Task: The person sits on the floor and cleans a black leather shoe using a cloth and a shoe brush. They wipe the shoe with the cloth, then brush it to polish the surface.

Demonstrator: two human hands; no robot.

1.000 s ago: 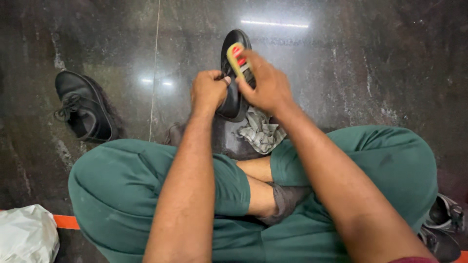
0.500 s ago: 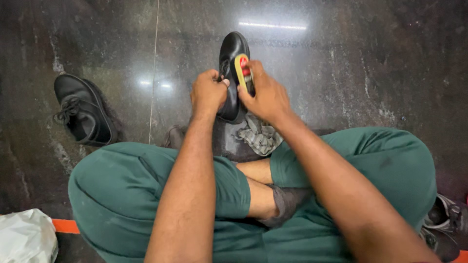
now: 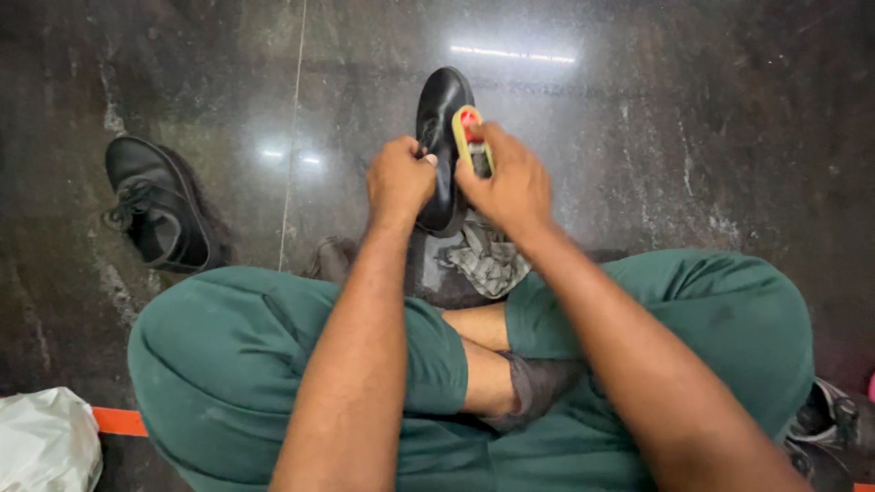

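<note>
Black leather shoe (image 3: 442, 150): held off the floor in front of the crossed legs, toe pointing away from the person, heel toward the lap.
Left grip: left hand (image 3: 399, 182) is closed round the near, left side of the shoe at the collar, fingers curled tight on it.
Right grip: right hand (image 3: 512, 185) is clamped on a yellow-backed brush (image 3: 469, 137) with a red patch, which is pressed against the shoe's right flank.
Key relation: brush lies just right of the shoe and touches it; the brush's long axis runs parallel to the shoe's long axis, heel to toe.
Nearer hand: both touch the work; the right hand alone carries the brush.
Grey rag (image 3: 486, 258): crumpled on the floor directly under the hands, near the shin.
Second black shoe (image 3: 155, 205): lying well apart to the left on the dark polished floor (image 3: 693, 118).
White bag (image 3: 46, 437): lower left corner, beside an orange strip.
Change from earlier frames: brush now sits slightly further toward the toe and the shoe is raised a little; a second ago the brush face was turned more upward. The left hand's hold is unchanged.
</note>
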